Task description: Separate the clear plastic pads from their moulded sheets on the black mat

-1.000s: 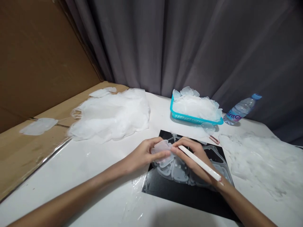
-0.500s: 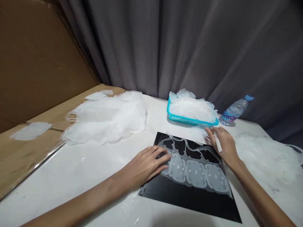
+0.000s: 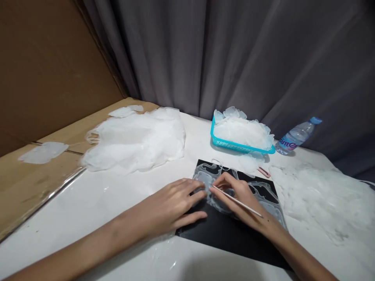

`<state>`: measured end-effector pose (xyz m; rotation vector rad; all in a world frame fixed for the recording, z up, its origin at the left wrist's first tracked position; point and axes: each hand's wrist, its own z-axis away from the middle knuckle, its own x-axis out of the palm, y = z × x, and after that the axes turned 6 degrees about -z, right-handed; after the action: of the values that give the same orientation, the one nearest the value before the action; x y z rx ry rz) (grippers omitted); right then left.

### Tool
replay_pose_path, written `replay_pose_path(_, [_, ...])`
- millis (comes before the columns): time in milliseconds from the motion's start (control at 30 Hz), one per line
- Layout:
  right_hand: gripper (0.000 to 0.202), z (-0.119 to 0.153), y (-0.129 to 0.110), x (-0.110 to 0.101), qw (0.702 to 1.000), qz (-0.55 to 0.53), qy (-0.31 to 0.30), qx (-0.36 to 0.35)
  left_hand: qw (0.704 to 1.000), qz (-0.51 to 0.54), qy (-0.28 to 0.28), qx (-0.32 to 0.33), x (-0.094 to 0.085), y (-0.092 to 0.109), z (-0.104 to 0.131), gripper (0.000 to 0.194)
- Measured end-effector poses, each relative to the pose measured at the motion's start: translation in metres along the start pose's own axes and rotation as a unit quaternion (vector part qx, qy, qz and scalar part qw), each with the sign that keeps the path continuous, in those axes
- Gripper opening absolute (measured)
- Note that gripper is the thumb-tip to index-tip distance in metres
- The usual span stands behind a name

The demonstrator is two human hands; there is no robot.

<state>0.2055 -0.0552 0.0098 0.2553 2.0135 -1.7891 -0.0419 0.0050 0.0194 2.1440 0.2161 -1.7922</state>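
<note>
A clear plastic sheet point(image 3: 271, 210) with rounded, moulded panels and cut-out openings lies on a black board point(image 3: 228, 238). My left hand point(image 3: 178, 203) rests at its left end, fingers spread, the fingertips on or just over the plastic. Pinched between the thumb and fingers of my right hand point(image 3: 241, 193) is a thin white stick point(image 3: 238, 202). Its tip points at the left panel, close to my left fingertips; whether it touches is hard to see. My right hand hides the middle panels.
Behind the board stands a turquoise basket point(image 3: 240, 147) heaped with translucent pieces. A water bottle point(image 3: 299, 136) leans beside it, and a small pink tool point(image 3: 264, 171) lies in front. White plastic piles point(image 3: 140, 142) lie left, with more clear film point(image 3: 322, 199) at right. Cardboard point(image 3: 52, 171) borders the left.
My right hand has moved left and nearer, from beside the basket to over the sheet, with the white stick in its fingers. The pink tool is now uncovered. My left hand stays near the sheet's left end.
</note>
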Motion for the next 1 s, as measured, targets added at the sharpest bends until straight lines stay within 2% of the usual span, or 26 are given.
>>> replay_pose_path(167, [0.011, 0.000, -0.001, 0.008, 0.998, 0.051, -0.003, -0.022, 1.000, -0.015, -0.009, -0.002, 0.008, 0.002, 0.027, 0.054])
replay_pose_path(300, [0.007, 0.000, -0.003, 0.011, 0.997, 0.039, -0.034, -0.051, 1.000, -0.006, 0.013, -0.022, 0.021, 0.015, 0.036, 0.070])
replay_pose_path(500, [0.008, 0.003, 0.001, 0.007, 0.995, 0.060, -0.064, -0.052, 0.999, -0.008, 0.027, -0.045, 0.032, 0.028, 0.032, 0.059])
replay_pose_path(667, [0.008, 0.004, -0.002, 0.002, 0.994, 0.062, -0.076, -0.055, 0.999, 0.035, 0.008, -0.037, 0.029, 0.025, 0.028, 0.057])
replay_pose_path(867, [0.007, 0.004, 0.003, 0.005, 0.987, 0.060, -0.101, -0.106, 0.997, 0.057, 0.030, -0.046, 0.025, 0.020, 0.026, 0.057])
replay_pose_path(1000, [0.010, 0.004, 0.004, 0.007, 0.992, 0.055, -0.086, -0.079, 0.998, 0.052, 0.018, -0.043, 0.024, 0.019, 0.027, 0.056])
